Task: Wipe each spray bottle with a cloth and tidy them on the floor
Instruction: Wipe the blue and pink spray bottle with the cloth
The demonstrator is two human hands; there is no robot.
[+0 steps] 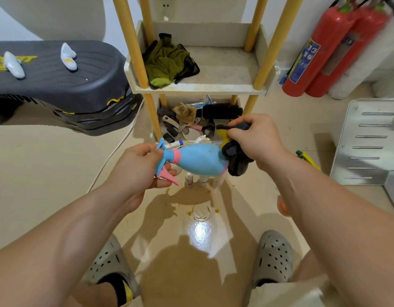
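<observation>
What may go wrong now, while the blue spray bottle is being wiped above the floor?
1. The left hand holds the blue spray bottle only at its head, near the pink trigger; it might spray or slip.
2. Small bottles and a clear glass stand below; a drop could topple them.
</observation>
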